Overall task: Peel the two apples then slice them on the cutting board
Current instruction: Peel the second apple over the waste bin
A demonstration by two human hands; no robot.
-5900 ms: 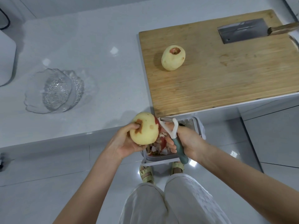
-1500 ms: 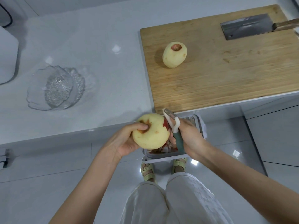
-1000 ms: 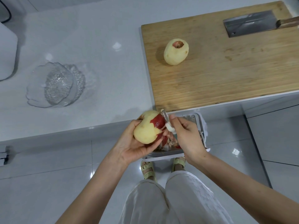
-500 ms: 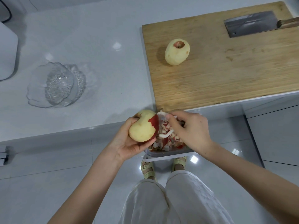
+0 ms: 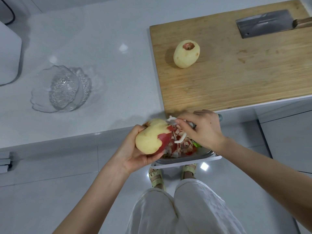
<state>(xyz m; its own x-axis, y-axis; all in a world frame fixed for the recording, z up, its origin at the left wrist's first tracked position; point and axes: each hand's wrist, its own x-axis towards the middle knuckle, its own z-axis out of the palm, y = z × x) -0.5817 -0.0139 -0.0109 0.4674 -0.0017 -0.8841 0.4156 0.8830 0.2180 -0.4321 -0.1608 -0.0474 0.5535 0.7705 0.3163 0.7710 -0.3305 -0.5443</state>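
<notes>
Apple [image 5: 150, 137] rolled since a second and a half ago: red patch, then a sliver near the top, now broad along the side facing the bin [image 5: 185, 160]. Rests in the curled fingers of the left hand [image 5: 135, 154], just out from the counter edge, above the bin's near corner. Right hand [image 5: 204, 129] flipped too: from handle pointing down to knuckles up, fingers wrapped over the peeler [image 5: 171, 119], blade head at the apple's upper shoulder, teal handle end poking out on the far side. Pale strip [image 5: 180, 139] of peel dangling between blade and the heap of peelings. Reads as a fresh stroke into the last skin; probably a few more passes before joining the other on the board. Second apple [image 5: 186, 54], bare but for red at the stem hollow, unmoved on the cutting board [image 5: 236, 73], well apart from the cleaver [image 5: 263, 23] at the far right corner. No slicing begun.

White glossy countertop [image 5: 101, 48], glass bowl [image 5: 62, 88] to the left, corner of a white appliance [image 5: 8, 54] at the far left edge. Pale cabinet fronts [image 5: 287, 132] below, shiny light floor [image 5: 50, 191], sandalled feet [image 5: 155, 176] beside the bin.
</notes>
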